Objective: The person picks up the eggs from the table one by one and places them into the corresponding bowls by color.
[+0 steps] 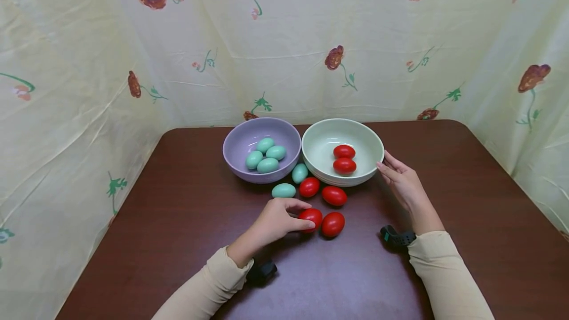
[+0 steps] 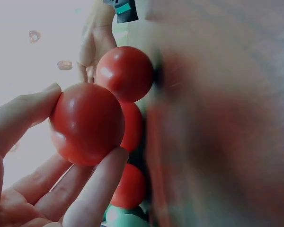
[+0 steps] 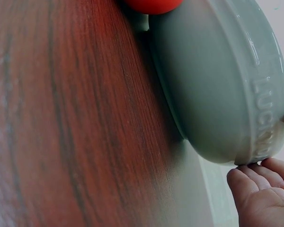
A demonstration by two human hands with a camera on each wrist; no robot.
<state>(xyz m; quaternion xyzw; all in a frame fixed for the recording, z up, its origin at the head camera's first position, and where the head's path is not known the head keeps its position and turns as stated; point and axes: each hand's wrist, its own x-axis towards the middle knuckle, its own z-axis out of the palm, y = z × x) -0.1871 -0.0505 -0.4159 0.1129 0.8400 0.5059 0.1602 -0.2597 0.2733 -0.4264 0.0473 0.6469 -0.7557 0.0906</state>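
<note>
My left hand (image 1: 276,220) pinches a red egg (image 2: 87,124) between thumb and fingers, low over the table. Right beside it lies another red egg (image 1: 333,224). My right hand (image 1: 402,181) holds the right side of a pale green bowl (image 1: 317,162), thumb at the rim and fingertips against the outer wall below it. Two red eggs (image 1: 344,165) lie inside that bowl. To its left stands a purple bowl (image 1: 231,159) with several mint-green eggs (image 1: 268,165) in it.
In front of the bowls, two more red eggs (image 1: 334,195) and two mint-green eggs (image 1: 283,190) lie on the dark brown wooden table (image 1: 186,201). A flowered cloth (image 1: 289,38) hangs behind the table. Dark bands (image 1: 397,237) are worn at both wrists.
</note>
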